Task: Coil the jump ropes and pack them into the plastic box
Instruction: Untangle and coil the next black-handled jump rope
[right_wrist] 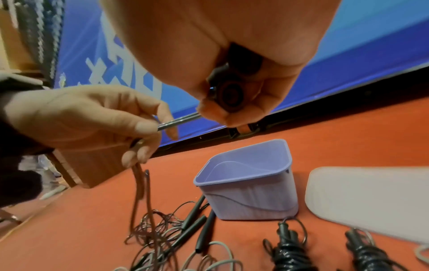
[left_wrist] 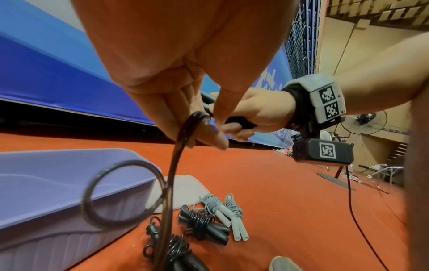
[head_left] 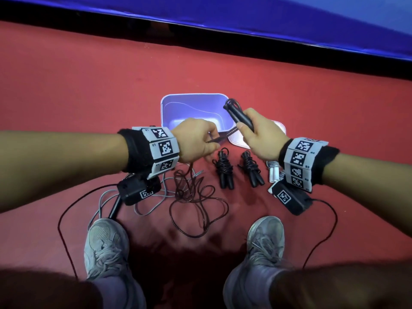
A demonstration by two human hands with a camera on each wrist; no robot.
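Observation:
My right hand (head_left: 247, 128) grips the two black handles (head_left: 239, 114) of a jump rope above the right rim of the open purple plastic box (head_left: 191, 110). My left hand (head_left: 209, 139) pinches that rope's dark cord (head_left: 225, 136), which runs taut to the right hand. From the left hand the cord (left_wrist: 171, 183) hangs down into a loose tangle (head_left: 196, 197) on the floor. Two coiled black ropes (head_left: 224, 168) (head_left: 250, 168) lie side by side in front of the box. A coiled grey rope (left_wrist: 223, 210) lies to their right.
The box's white lid (right_wrist: 371, 198) lies flat to the right of the box. A loose grey rope (head_left: 156, 197) with black handles (right_wrist: 197, 220) sprawls under my left wrist. My two grey shoes (head_left: 107, 246) stand close by. A blue padded barrier (head_left: 245, 23) edges the red floor.

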